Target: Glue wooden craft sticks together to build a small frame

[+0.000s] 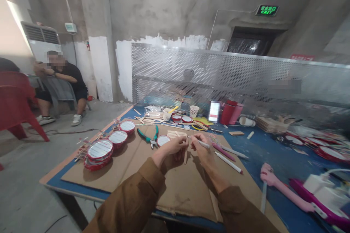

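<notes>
Near the middle of the cardboard sheet (pixel 133 167), my left hand (pixel 173 149) has its fingers closed on a thin wooden stick (pixel 186 151), which points downward. Just to its right, my right hand (pixel 201 149) grips a white pen (pixel 202 143), its tip side toward the stick. The two hands are close together above the cardboard. Behind my left hand lie more flat wooden sticks (pixel 175 133) and a red-rimmed round disc (pixel 163 140), partly hidden by that hand.
Green-handled pliers (pixel 149 139) and stacked red-rimmed discs (pixel 100 150) lie left. A white marker (pixel 228 162), a pink glue gun (pixel 287 191) and a power strip (pixel 325 209) are right. Cups, a red bottle (pixel 229 112) and perforated panel (pixel 169 69) stand behind. A person sits far left.
</notes>
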A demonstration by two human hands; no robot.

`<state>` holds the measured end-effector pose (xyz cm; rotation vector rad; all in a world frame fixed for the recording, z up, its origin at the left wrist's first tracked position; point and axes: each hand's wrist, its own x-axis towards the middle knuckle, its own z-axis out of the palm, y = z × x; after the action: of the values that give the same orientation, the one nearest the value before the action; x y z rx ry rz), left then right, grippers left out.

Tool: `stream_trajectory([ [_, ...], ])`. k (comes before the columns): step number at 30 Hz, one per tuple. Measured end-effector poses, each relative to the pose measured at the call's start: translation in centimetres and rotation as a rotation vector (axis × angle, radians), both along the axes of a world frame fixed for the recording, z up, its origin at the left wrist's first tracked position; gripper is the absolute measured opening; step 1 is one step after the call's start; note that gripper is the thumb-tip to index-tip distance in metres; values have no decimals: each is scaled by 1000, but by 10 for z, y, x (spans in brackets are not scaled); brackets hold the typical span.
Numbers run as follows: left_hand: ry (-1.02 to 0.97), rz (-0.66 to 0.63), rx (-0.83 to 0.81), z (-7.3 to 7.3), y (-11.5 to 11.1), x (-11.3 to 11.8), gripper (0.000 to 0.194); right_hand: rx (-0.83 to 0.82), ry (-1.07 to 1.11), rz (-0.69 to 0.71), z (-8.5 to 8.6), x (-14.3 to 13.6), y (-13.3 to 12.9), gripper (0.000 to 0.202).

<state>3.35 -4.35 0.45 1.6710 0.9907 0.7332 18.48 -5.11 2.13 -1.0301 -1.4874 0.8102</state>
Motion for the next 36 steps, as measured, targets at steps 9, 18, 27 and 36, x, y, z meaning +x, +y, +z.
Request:
stream_trajectory([
  [9,4,17,-3,2,-2,0,27,3,-14,6,1,0,-2,24],
  [18,0,8,0,1,0,0,26,-2,-12,-19,2,0,-2,23],
  [27,-4,2,2,-1,1,0,25,-3,-6,3,3,0,-3,25],
  [36,-16,-7,-17,5,-3,-1,30,4,-20,-11,5,-1,-5,29],
])
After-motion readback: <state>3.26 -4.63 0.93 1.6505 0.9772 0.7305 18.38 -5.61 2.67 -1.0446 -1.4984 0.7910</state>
